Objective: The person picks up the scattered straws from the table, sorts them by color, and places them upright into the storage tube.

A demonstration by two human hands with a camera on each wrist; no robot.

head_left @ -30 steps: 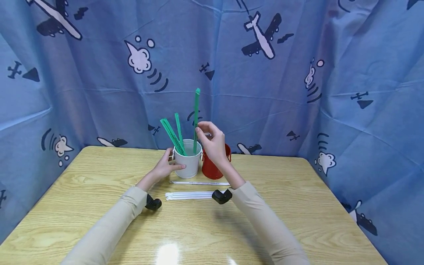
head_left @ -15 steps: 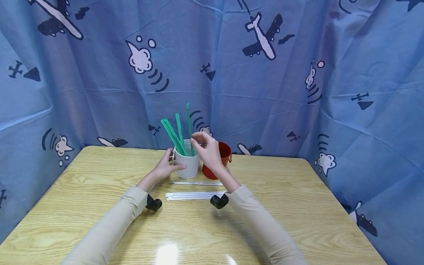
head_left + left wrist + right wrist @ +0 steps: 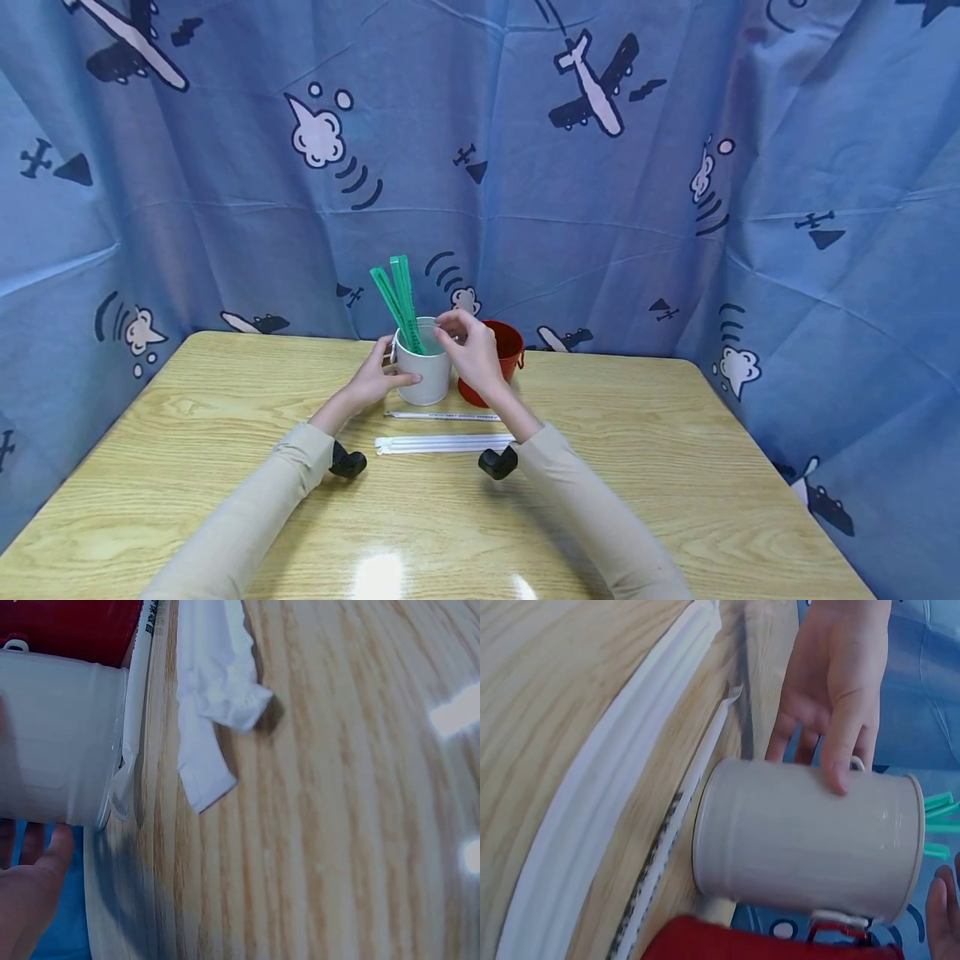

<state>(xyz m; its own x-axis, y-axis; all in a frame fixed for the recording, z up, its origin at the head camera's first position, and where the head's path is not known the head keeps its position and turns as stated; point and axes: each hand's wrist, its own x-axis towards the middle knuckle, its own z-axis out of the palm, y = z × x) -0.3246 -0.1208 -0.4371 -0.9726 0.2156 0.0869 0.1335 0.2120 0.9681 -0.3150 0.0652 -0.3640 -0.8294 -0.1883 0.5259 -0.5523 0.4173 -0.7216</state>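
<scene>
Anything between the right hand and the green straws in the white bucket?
Nothing visible. The right hand is at the mouth of the white bucket; the green straws stick up past its rim, leaning left. Their lower ends are hidden inside.

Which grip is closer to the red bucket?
Right. The right grip is near the red bucket, partly hiding it in the head view; the left grip is across the white bucket from it, holding that bucket.

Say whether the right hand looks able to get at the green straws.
Probably yes: the right hand, seemingly empty, is by the white bucket, green straws rise above its rim, and nothing visible blocks the way.
</scene>
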